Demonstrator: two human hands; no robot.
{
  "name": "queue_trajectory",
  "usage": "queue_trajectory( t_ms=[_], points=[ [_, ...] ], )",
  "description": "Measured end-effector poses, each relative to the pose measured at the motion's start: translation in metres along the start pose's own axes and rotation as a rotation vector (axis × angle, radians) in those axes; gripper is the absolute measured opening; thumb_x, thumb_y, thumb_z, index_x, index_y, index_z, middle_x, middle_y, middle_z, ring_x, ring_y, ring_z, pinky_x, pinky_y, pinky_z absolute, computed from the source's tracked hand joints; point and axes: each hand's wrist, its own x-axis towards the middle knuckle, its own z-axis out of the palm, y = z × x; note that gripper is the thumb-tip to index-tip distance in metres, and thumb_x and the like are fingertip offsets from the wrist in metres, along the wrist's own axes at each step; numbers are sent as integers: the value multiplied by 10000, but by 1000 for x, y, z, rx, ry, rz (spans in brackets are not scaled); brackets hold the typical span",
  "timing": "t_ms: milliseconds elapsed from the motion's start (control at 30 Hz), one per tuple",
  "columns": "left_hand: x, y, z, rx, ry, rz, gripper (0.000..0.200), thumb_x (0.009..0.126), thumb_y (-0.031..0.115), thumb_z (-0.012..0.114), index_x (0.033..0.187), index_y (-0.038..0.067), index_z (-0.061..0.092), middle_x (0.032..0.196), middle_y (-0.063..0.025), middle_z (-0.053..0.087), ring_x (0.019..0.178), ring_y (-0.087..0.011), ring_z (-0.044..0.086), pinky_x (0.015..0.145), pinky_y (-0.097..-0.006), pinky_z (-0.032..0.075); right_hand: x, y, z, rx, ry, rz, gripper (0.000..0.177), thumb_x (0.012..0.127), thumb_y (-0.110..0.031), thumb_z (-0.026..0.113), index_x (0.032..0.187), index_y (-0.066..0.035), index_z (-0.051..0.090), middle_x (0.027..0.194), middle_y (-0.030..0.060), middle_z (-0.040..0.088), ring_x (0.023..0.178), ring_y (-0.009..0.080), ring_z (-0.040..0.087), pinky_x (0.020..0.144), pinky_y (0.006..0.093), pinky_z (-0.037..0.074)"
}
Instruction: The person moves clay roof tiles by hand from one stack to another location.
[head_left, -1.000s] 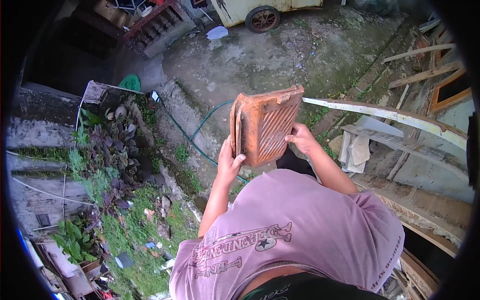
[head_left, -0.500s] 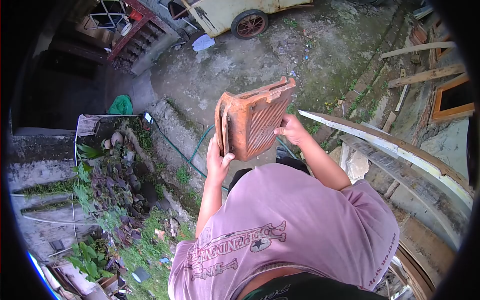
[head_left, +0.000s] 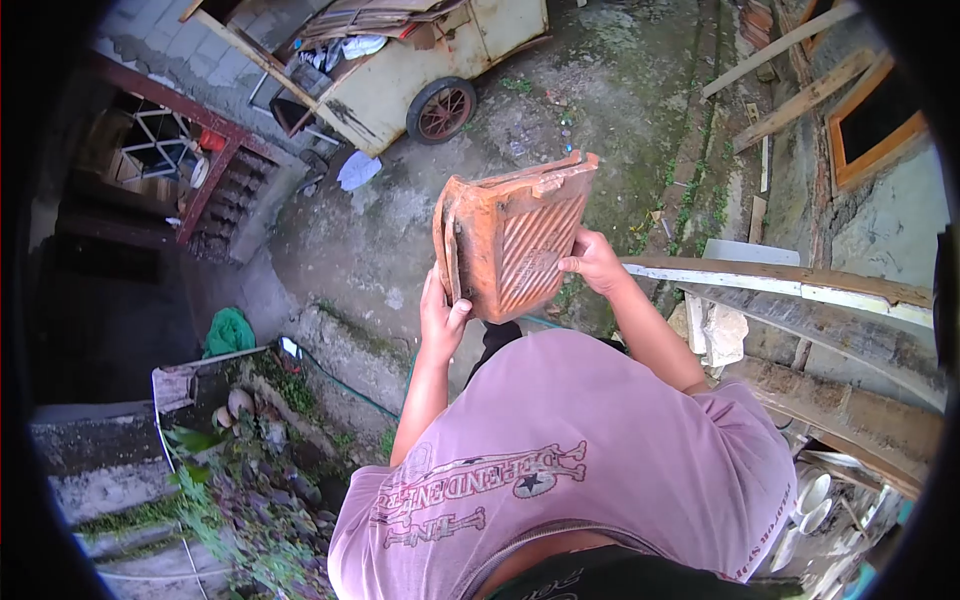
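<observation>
1. A stack of ribbed orange clay roof tiles [head_left: 515, 240] is held up in the air, above a mossy concrete yard [head_left: 600, 80] that lies far below it and in front of a co-worker in a faded pink printed T-shirt [head_left: 560, 470].
2. The tiles stand on edge. Their long axis, going by the ribs, climbs from the lower left to the upper right of the view, so the top end leans right. The ribbed face is turned towards the camera, and the layered edges of the stack show on its left side.
3. The co-worker, seen from above and behind, has both arms raised and bent at the elbow.
4. The co-worker's left hand [head_left: 440, 315] cups the lower left corner from beneath, thumb across the front and fingers wrapped behind.
5. The co-worker's right hand [head_left: 595, 260] clasps the right edge at mid-height, its fingers curled closed around the rim.
6. A weathered yellow cart with a rusty wheel [head_left: 440, 108] stands beyond the stack. A white-painted wooden beam [head_left: 790, 282] runs to the right, just past the right forearm.
</observation>
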Motion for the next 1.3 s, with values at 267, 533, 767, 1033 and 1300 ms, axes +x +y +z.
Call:
queue_trajectory(
  t_ms=[267, 533, 767, 1033, 1300],
  points=[
    [135, -64, -62, -42, -206, 194, 1007, 838, 748, 567, 1429, -54, 420, 1274, -222, 555, 1191, -360, 553, 1014, -424, 420, 83, 29, 28, -21, 245, -95, 862, 720, -248, 891, 1407, 47, 463, 1361, 113, 565, 1278, 225, 521, 1091, 388, 403],
    [201, -129, -102, -117, -341, 236, 1005, 857, 756, 528, 1433, -58, 405, 1295, -227, 548, 1210, -367, 544, 1028, -425, 407, 136, 43, 80, 77, 385, -181, 867, 735, -247, 880, 1425, 46, 447, 1389, 97, 537, 1300, 226, 499, 1111, 384, 374],
    [247, -157, -95, -175, -311, 225, 969, 884, 743, 500, 1414, -65, 424, 1297, -224, 541, 1232, -363, 522, 1042, -427, 390, 178, 45, 64, 29, 425, -180, 847, 727, -249, 884, 1408, 47, 476, 1424, 95, 508, 1314, 227, 486, 1114, 384, 375],
    [308, -169, -59, -107, -364, 248, 946, 892, 731, 499, 1406, -60, 433, 1313, -230, 537, 1236, -380, 518, 1041, -434, 389, 220, 38, 8, 89, 426, -219, 824, 727, -223, 882, 1391, 65, 488, 1447, 98, 490, 1311, 221, 487, 1112, 386, 376],
    [416, -161, 33, -60, -357, 277, 900, 913, 685, 514, 1409, -61, 433, 1311, -224, 544, 1243, -374, 514, 1046, -431, 383, 283, 8, -116, 78, 425, -233, 840, 737, -231, 875, 1415, 52, 468, 1425, 94, 514, 1311, 219, 488, 1116, 384, 372]
  ],
)
